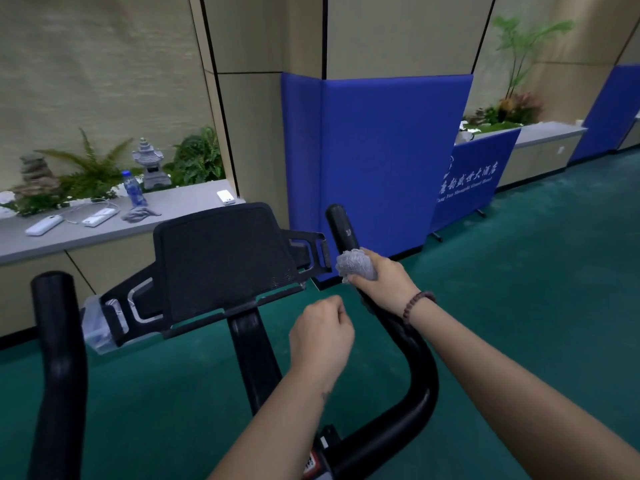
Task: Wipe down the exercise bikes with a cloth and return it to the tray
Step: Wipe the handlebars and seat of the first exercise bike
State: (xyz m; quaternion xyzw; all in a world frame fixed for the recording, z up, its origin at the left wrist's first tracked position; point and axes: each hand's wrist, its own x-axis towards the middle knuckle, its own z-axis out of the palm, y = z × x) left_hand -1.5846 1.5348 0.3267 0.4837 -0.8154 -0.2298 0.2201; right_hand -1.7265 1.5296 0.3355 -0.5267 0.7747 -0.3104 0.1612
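Grey cloth (355,265) bunched against the black right handlebar (341,226).
The right hand (384,282) grasps the cloth and wraps it round the handlebar; the left hand (322,336) hovers beside the stem (256,358), its fingers (337,306) clenched on nothing.

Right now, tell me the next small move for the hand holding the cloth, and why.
Probably slide the right hand and the cloth up the right handlebar toward its tip. The hand grips the cloth wrapped round the bar partway up, and the black end above it is uncovered, so that stretch likely needs wiping next.
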